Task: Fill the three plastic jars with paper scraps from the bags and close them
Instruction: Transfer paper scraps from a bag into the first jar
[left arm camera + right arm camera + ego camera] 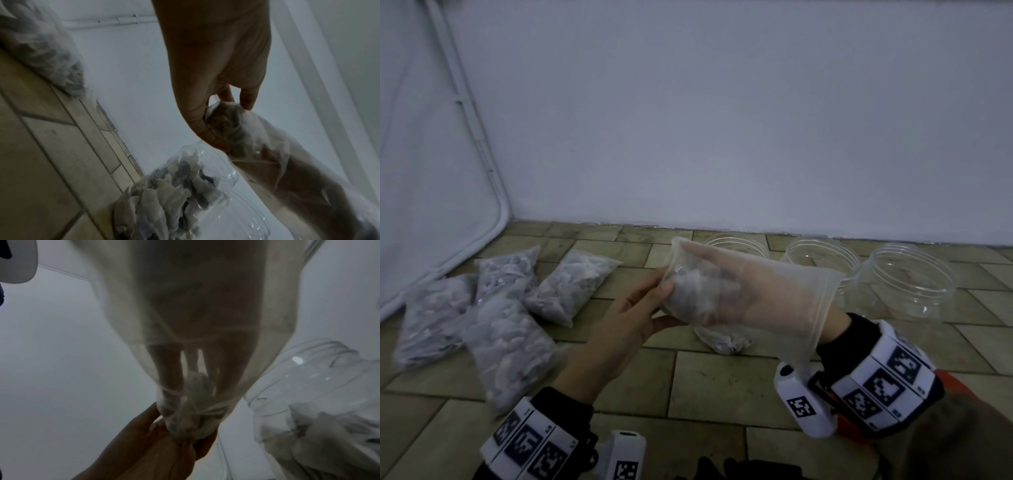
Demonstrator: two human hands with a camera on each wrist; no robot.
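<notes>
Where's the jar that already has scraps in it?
In the head view, the leftmost jar stands by the wall, mostly hidden behind the held bag; two empty jars stand to its right.

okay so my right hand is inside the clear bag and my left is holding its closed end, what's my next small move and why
Probably close the right hand on the last grey paper scraps bunched at the end that the left hand pinches, then draw them out of the clear plastic bag into the partly filled clear plastic jar below it.

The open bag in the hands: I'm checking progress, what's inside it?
Inside the open bag: the right hand and paper scraps at its closed end. Its fingertips are hidden among them.
</notes>
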